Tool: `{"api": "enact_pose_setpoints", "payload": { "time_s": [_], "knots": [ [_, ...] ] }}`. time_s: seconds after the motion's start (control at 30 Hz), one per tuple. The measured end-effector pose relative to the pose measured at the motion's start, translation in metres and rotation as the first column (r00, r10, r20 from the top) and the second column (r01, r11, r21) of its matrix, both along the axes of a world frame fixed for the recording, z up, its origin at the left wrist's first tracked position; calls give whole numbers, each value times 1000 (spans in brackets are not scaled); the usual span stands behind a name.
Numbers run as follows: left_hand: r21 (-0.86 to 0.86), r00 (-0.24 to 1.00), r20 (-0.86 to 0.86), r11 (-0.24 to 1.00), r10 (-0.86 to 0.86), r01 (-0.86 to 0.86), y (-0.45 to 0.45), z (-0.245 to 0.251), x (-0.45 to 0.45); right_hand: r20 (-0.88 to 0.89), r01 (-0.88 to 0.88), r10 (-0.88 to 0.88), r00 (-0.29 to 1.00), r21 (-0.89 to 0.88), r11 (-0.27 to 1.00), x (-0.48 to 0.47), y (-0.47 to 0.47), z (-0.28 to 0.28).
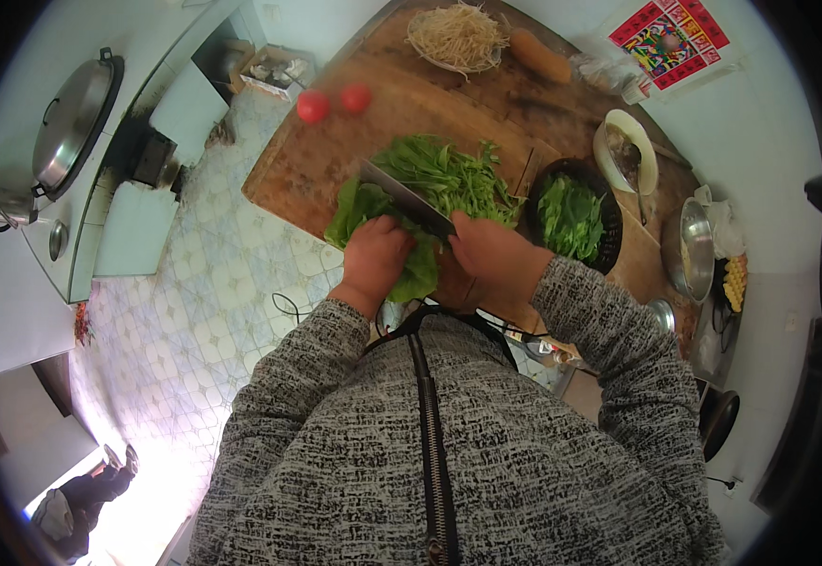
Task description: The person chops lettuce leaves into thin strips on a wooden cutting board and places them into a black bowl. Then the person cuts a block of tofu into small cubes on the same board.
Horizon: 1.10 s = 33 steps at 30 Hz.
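My right hand (pixel 492 244) grips the handle of a broad-bladed cleaver (pixel 407 198). Its blade slants up and left, between whole lettuce leaves and a heap of cut greens. Pressed onto the leafy lettuce (pixel 356 205), my left hand (pixel 377 255) holds the bunch beside the blade, fingers curled. Beyond the blade the cut green strips (pixel 446 173) lie loose on the wooden table (pixel 298 166). A dark basket (pixel 613 240) holding more cut greens (pixel 570 216) stands just right of my right hand. The blade's lower edge is hidden among the leaves.
Two tomatoes (pixel 313 106) sit at the table's far left. Bean sprouts (pixel 457 39) fill a plate at the back, next to an orange-brown elongated vegetable (pixel 540 56). A cream bowl (pixel 613 180) with a spoon and a steel basin (pixel 687 251) stand along the right side.
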<state>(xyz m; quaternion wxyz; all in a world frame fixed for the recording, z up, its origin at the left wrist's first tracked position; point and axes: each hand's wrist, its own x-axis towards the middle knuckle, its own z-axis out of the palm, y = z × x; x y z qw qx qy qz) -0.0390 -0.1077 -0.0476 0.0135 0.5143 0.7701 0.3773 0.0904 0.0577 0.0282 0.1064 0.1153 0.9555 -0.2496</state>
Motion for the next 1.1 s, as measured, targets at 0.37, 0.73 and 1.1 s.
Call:
{"api": "enact_pose_setpoints", "payload": {
  "time_s": [0.37,0.73,1.1],
  "knots": [
    [10,996,-83,1000,-24,25,-4,1,7,-134,393,-433,891,-245,886,-12,-12,-38],
    [-25,1000,4,1000,10,-10,-11,2,13,-22,62,-62,998,-8,998,8,-5,4],
    [-95,999,20,995,-31,33,-13,6,11,-35,-30,31,999,35,999,-38,-8,-28]
  ]
}}
